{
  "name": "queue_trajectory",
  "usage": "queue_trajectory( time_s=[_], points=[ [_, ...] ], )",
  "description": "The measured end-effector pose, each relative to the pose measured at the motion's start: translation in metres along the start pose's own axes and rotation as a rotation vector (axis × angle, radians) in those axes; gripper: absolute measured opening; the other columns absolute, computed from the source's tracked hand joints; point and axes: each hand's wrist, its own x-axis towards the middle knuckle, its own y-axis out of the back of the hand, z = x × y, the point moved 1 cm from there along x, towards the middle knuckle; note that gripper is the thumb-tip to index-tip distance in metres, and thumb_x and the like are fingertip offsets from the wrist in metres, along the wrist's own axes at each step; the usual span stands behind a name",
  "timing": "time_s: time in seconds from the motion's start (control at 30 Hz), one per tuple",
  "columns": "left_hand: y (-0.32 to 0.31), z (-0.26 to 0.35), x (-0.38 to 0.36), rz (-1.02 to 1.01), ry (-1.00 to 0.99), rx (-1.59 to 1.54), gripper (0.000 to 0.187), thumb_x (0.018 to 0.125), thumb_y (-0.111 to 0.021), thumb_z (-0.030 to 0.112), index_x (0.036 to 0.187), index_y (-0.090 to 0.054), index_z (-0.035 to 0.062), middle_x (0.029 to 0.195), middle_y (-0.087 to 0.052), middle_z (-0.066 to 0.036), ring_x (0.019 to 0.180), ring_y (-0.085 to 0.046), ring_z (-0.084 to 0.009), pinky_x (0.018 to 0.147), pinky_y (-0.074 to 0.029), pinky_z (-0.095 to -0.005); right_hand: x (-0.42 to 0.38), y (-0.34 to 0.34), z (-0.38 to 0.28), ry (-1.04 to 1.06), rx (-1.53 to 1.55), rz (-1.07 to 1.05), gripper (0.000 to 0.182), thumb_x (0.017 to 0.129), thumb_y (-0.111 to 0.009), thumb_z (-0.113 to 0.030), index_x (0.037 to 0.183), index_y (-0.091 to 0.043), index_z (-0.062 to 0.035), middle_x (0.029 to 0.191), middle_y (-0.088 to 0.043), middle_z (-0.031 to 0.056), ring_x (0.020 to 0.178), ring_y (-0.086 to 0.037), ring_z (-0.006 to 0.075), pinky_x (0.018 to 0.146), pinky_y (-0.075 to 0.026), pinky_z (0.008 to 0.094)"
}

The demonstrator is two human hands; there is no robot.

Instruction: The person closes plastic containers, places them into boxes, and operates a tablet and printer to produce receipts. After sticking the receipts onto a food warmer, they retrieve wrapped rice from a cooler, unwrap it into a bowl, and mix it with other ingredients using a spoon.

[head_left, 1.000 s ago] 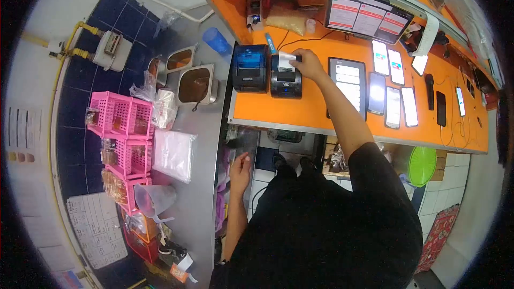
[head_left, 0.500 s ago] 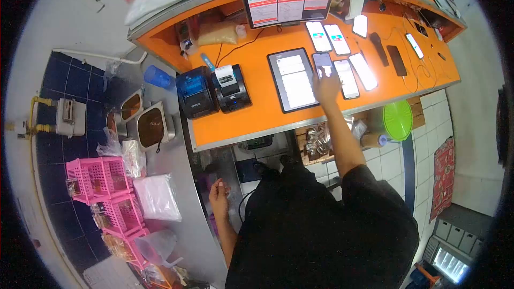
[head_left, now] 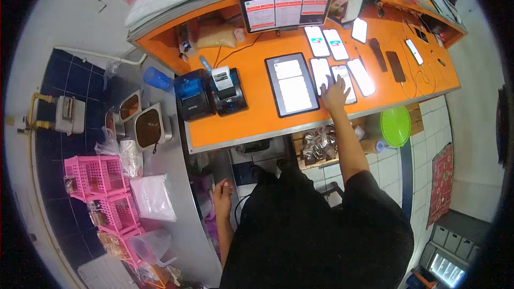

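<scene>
Over the orange counter (head_left: 235,129), my right hand (head_left: 334,94) has its fingers spread above the lower part of a lit phone (head_left: 342,74). Another lit phone (head_left: 319,71) lies just left of it, and a third (head_left: 362,77) to its right. A large tablet (head_left: 292,85) with a bright screen rests left of the phones. My left hand (head_left: 221,197) hangs low beside the metal table, fingers curled; whether it holds something small cannot be made out.
Two small printers (head_left: 195,97) (head_left: 230,98) stand at the counter's left. A monitor (head_left: 286,9) rises behind. Pink baskets (head_left: 96,176), a plastic pack (head_left: 153,197) and metal containers (head_left: 150,128) are at left. A green bin (head_left: 395,127) is below the counter.
My right hand has shifted from the left phone to the phone beside it, with its fingers now spread. My left hand has moved slightly; the view has shifted a little.
</scene>
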Motion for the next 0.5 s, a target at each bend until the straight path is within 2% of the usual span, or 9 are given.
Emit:
queue_trajectory(
  time_s=[0.07, 0.1, 0.13, 0.2, 0.23, 0.3, 0.4, 0.43, 0.5],
  points=[
    [0.002, -0.016, 0.004, 0.01, -0.011, -0.039, 0.037, 0.099, -0.057, 0.03, 0.122, -0.06, 0.0019, 0.099, -0.065, -0.006, 0.083, -0.062, -0.0142, 0.072, -0.049, -0.0281, 0.007, 0.001, -0.014, 0.04, 0.204, 0.142, 0.047, 0.094, -0.051, -0.035, 0.136, -0.049, -0.0125, 0.149, -0.033, 0.023, 0.14, -0.026, 0.0428, 0.108, -0.017, 0.0715],
    [0.003, -0.022, 0.003, 0.007, -0.017, -0.068, 0.039, 0.098, -0.058, 0.032, 0.123, -0.06, 0.002, 0.1, -0.067, -0.007, 0.083, -0.063, -0.0149, 0.072, -0.05, -0.0287, 0.012, 0.013, -0.03, 0.129, 0.099, 0.315, 0.041, 0.095, -0.052, -0.034, 0.127, -0.056, -0.0079, 0.135, -0.05, 0.0235, 0.131, -0.043, 0.0384, 0.106, -0.033, 0.0609],
    [0.003, -0.022, 0.001, 0.019, -0.014, -0.07, 0.039, 0.098, -0.058, 0.032, 0.123, -0.06, 0.002, 0.1, -0.067, -0.007, 0.083, -0.063, -0.0149, 0.072, -0.05, -0.0287, 0.018, 0.034, -0.048, 0.139, 0.105, 0.309, 0.041, 0.095, -0.052, -0.034, 0.127, -0.056, -0.0079, 0.135, -0.05, 0.0235, 0.131, -0.043, 0.0384, 0.106, -0.033, 0.0609],
    [-0.001, -0.016, -0.001, 0.024, -0.044, -0.042, 0.038, 0.098, -0.058, 0.032, 0.121, -0.062, 0.0018, 0.101, -0.067, -0.007, 0.083, -0.063, -0.0149, 0.073, -0.05, -0.0285, 0.034, 0.078, -0.09, 0.236, 0.606, 0.249, 0.035, 0.096, -0.053, -0.034, 0.115, -0.063, -0.0061, 0.111, -0.065, 0.0193, 0.106, -0.062, 0.033, 0.09, -0.049, 0.0464],
    [-0.002, -0.014, -0.002, 0.051, -0.041, -0.045, 0.038, 0.098, -0.058, 0.032, 0.121, -0.062, 0.0018, 0.101, -0.067, -0.007, 0.083, -0.063, -0.0149, 0.073, -0.05, -0.0285, 0.038, 0.085, -0.112, 0.254, 0.621, 0.234, 0.035, 0.096, -0.053, -0.034, 0.115, -0.063, -0.0061, 0.111, -0.065, 0.0193, 0.106, -0.062, 0.033, 0.09, -0.049, 0.0464],
    [-0.006, -0.007, 0.0, 0.035, -0.105, 0.063, 0.036, 0.099, -0.057, 0.027, 0.12, -0.061, -0.0009, 0.1, -0.067, -0.009, 0.082, -0.063, -0.0157, 0.075, -0.05, -0.0283, 0.04, 0.096, -0.16, 0.46, 0.747, 0.224, 0.032, 0.096, -0.053, -0.033, 0.101, -0.068, -0.0054, 0.091, -0.07, 0.0155, 0.083, -0.068, 0.0319, 0.073, -0.052, 0.0409],
    [-0.017, 0.008, 0.0, 0.013, -0.132, 0.038, 0.036, 0.099, -0.057, 0.027, 0.121, -0.061, -0.0005, 0.099, -0.067, -0.01, 0.082, -0.062, -0.0152, 0.075, -0.05, -0.0292, 0.034, 0.093, -0.225, 0.536, 0.398, -0.227, 0.044, 0.091, -0.056, -0.048, 0.096, -0.072, -0.0076, 0.094, -0.07, 0.0163, 0.089, -0.068, 0.0346, 0.08, -0.053, 0.0434],
    [-0.021, 0.021, -0.003, -0.002, -0.164, 0.047, 0.035, 0.098, -0.058, 0.027, 0.12, -0.062, 0.0001, 0.098, -0.067, -0.009, 0.083, -0.063, -0.015, 0.076, -0.05, -0.0289, 0.038, 0.074, -0.238, 0.551, 0.407, -0.23, 0.044, 0.091, -0.056, -0.048, 0.096, -0.072, -0.0076, 0.094, -0.07, 0.0163, 0.089, -0.068, 0.0346, 0.08, -0.053, 0.0434],
    [-0.023, 0.031, -0.007, 0.018, -0.185, 0.087, 0.035, 0.098, -0.058, 0.027, 0.121, -0.062, 0.0001, 0.098, -0.067, -0.008, 0.084, -0.063, -0.0148, 0.076, -0.05, -0.0284, 0.041, 0.022, -0.262, 0.463, 0.535, -0.307, 0.056, 0.083, -0.059, -0.062, 0.101, -0.074, -0.0102, 0.095, -0.071, 0.0161, 0.096, -0.067, 0.0361, 0.085, -0.051, 0.0475]
  ],
)
